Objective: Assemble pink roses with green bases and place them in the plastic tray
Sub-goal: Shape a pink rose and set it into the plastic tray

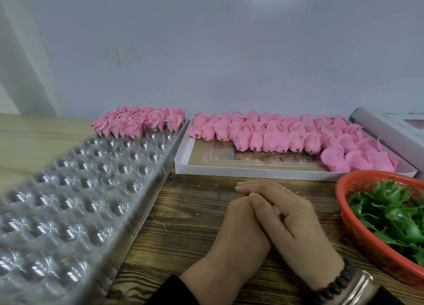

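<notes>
- The left hand (238,231) and the right hand (296,224) are pressed together over the wooden table (183,213), nearest the camera. The right hand is laid across the left, its fingers wrapped over it.
- Only a sliver of pink is seen between the fingers of the right hand, so a pink rose (278,210) is judged to be enclosed there. What the left hand grasps is hidden and cannot be told; its fingers are curled under the right hand. The axis of the enclosed rose cannot be read.
- The green bases (390,215) are heaped in the red basket (358,233) just to the right of the hands. They appear thin, spiky and light, and lie at random angles.
- The plastic tray (68,190) runs from near left towards the far centre. Most of its round cells are seen unfilled. It appears thin and flexible.
- The loose roses (263,132) lie on their sides in the white box (229,167) beyond the hands. Their long axes run near to far, with short stems pointing towards the person and tips away.
- The petals are judged soft, light and easily crushed. A hold low on the bud, near the stem, is advised, with slight pressure only.
- The finished roses (140,121) stand upright at the tray's far end, green bases down, blooms up.
</notes>
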